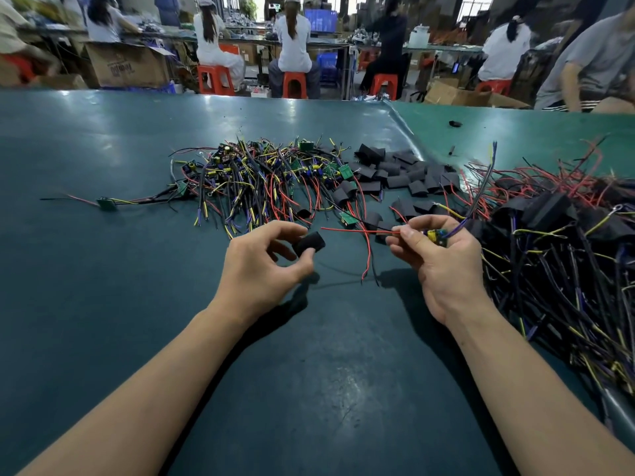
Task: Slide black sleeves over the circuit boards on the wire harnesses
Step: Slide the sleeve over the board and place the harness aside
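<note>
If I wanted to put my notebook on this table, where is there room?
The bare green mat left of the left hand, in front of the unsleeved harness pile, is free. So is the near strip between the forearms. The right is crowded with the finished harness heap and the loose black sleeves.

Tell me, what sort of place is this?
Most likely an electronics assembly workshop. A pile of wire harnesses with small green circuit boards lies on a long green worktable, loose black sleeves sit beside it, and other workers sit on red stools at benches behind.
</note>
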Tool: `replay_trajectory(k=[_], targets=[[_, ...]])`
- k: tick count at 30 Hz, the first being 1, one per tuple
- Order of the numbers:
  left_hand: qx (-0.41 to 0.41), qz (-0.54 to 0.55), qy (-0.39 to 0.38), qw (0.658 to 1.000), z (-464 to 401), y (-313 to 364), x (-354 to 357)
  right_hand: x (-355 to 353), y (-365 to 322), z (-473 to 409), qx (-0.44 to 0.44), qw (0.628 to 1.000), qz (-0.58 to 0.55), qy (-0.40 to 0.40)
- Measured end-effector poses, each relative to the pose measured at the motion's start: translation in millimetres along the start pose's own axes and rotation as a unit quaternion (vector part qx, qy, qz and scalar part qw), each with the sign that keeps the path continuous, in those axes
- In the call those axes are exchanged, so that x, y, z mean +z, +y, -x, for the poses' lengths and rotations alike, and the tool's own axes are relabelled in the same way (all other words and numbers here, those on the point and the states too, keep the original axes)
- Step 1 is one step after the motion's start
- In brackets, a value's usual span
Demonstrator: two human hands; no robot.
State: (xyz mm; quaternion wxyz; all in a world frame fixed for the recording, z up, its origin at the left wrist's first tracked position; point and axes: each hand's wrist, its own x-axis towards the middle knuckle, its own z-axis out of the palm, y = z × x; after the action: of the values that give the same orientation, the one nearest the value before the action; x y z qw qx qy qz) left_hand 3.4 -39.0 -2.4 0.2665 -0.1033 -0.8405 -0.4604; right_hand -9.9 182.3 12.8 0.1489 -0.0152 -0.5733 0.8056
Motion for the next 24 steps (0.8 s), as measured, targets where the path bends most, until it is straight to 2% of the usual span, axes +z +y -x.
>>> replay_trajectory(k=[11, 24], targets=[[0.051, 0.017, 0.049, 0.997, 0.8, 3.9, -0.9, 0.5, 7.2, -1.1, -0.060, 0.995, 0.077, 0.001], [0.082, 0.004, 0.018, 0.996, 1.2, 2.1, 0.6, -4.4, 2.2, -5.0, -0.095, 0.992, 0.062, 0.061]])
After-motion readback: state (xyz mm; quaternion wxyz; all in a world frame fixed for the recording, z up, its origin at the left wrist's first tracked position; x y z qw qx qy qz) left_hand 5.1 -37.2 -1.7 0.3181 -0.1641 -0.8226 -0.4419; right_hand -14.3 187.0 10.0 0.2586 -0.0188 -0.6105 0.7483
